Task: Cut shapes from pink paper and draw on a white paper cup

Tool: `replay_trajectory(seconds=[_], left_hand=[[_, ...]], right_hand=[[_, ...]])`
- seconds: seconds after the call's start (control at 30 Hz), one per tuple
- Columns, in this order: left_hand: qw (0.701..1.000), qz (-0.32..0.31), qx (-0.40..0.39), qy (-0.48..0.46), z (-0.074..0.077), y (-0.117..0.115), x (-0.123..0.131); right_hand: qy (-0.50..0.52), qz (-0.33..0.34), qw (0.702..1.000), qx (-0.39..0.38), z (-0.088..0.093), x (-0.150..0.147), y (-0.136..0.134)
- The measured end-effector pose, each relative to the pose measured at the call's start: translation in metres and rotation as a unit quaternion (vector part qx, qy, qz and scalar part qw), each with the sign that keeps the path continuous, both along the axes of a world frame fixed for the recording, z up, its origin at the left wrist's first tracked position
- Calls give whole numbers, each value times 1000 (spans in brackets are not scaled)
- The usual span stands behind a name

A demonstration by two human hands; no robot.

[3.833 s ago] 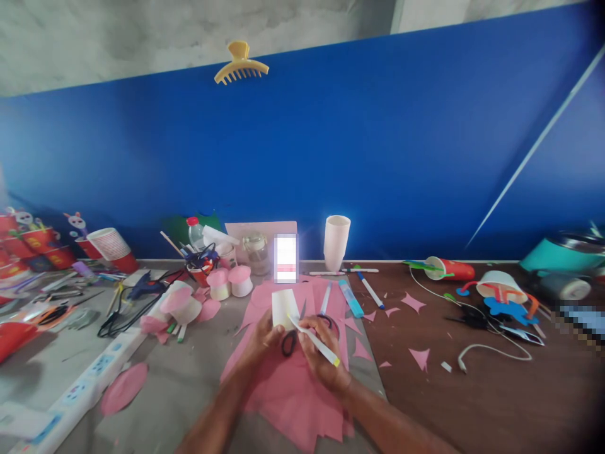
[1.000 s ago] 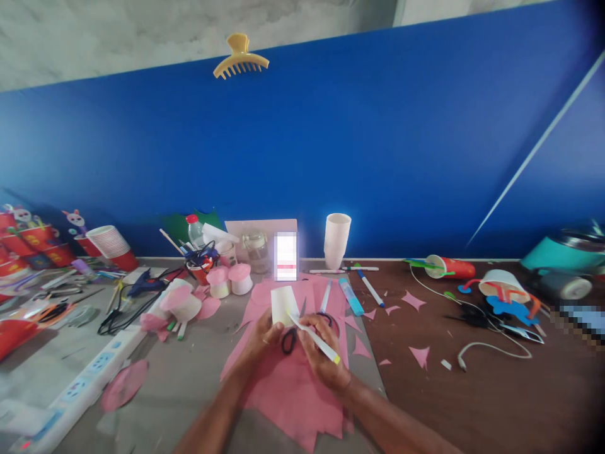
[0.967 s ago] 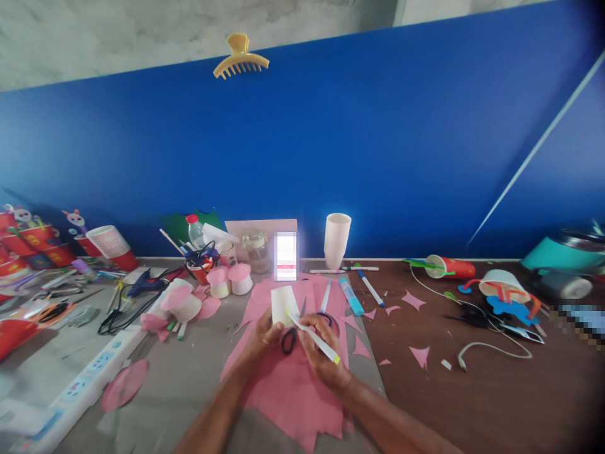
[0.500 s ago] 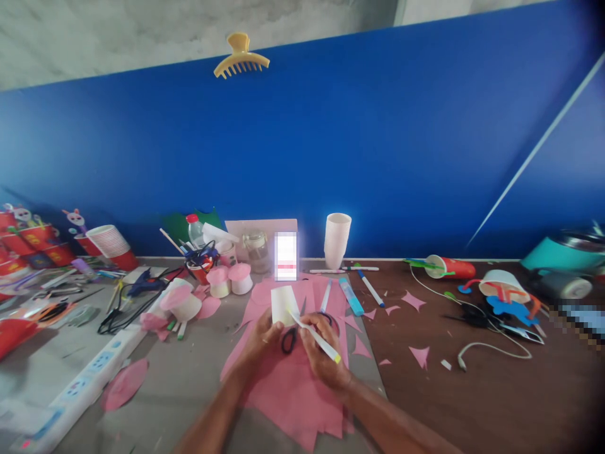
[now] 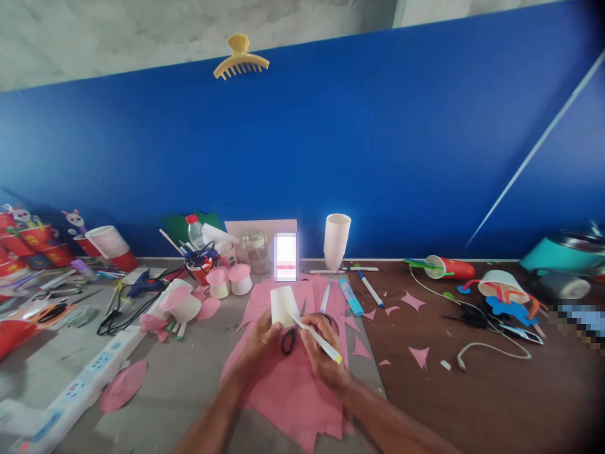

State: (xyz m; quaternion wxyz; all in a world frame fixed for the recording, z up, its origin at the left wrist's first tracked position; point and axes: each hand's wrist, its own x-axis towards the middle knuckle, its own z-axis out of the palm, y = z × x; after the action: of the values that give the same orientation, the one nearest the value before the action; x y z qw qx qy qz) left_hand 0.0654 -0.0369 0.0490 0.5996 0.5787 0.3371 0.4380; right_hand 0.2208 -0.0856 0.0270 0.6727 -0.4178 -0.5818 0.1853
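My left hand [image 5: 263,334] is closed on a white paper cup [image 5: 282,304], thumb on its near side. In my right hand [image 5: 324,350] is a white marker with a yellow end [image 5: 326,345], its tip at the cup's surface where faint yellow shows. Under both hands lie sheets of pink paper [image 5: 293,403]. Black-handled scissors [image 5: 288,342] rest on the paper, partly hidden by my right hand. A marker [image 5: 326,296] and a light-blue highlighter-like stick [image 5: 350,297] lie just beyond.
Behind stand a stack of white cups [image 5: 337,243], a glass jar [image 5: 255,251] and two pink-topped cups [image 5: 239,279]. A power strip [image 5: 89,378] crosses the left. Pink scraps [image 5: 418,357], a cable [image 5: 491,345] and a fallen red cup [image 5: 451,267] lie right.
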Motion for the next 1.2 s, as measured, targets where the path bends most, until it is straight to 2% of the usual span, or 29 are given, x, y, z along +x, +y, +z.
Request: replay_trajectory(seconds=[0.47,0.7,0.83,1.0,1.2], left_hand=[[999,5,13,-35,1,0,3],[998,-1,6,-60,0,-1,5],[999,-19,-8,-38,4,-1,4],[999,1,-15,-48,9,-7,8],[999,-6,-24,-34,11,-13,13]], right_hand=[[-66,21,994,81,5,-2,-4],[-42,21,997,62,-1,-4,-4],[-42,20,997,64,-5,-4,-5],[-33,21,998,47,-10,-6,-6],[-33,36,998,33,-10,-6,-6]])
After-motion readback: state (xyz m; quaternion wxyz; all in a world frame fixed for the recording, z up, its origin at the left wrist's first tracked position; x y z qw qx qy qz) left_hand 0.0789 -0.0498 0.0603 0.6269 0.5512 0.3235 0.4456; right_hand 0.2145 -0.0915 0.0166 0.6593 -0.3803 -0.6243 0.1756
